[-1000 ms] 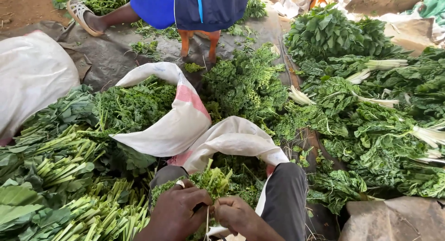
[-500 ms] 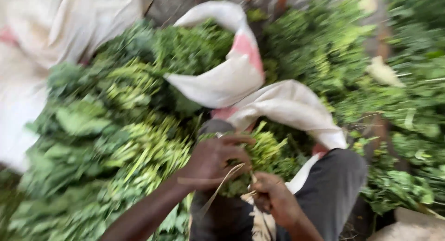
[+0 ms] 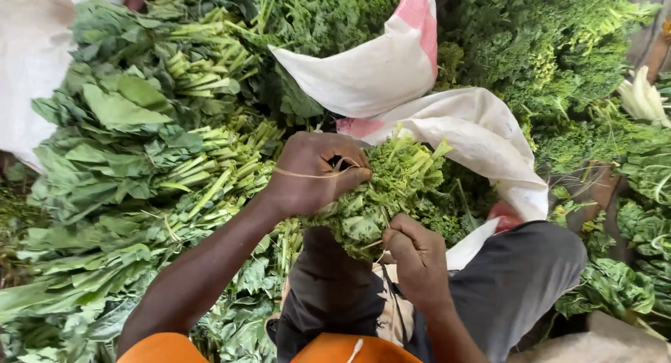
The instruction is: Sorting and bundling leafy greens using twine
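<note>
Left hand (image 3: 311, 174) grips frilly leaf bundle (image 3: 391, 188); right hand (image 3: 416, 258) pinches thin string (image 3: 307, 174).

Bare forearms, short orange sleeves (image 3: 162, 347), dk grey trousers (image 3: 510, 286) w/ beige patch at lap.

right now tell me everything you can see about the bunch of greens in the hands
The bunch of greens is a tight bundle of curly, bright green leaves with pale cut stem ends pointing up and away. It sits over the person's lap, in front of a white sack. The left hand grips it from the side, a thin tan string crossing that hand; the right hand pinches its lower edge.
</note>
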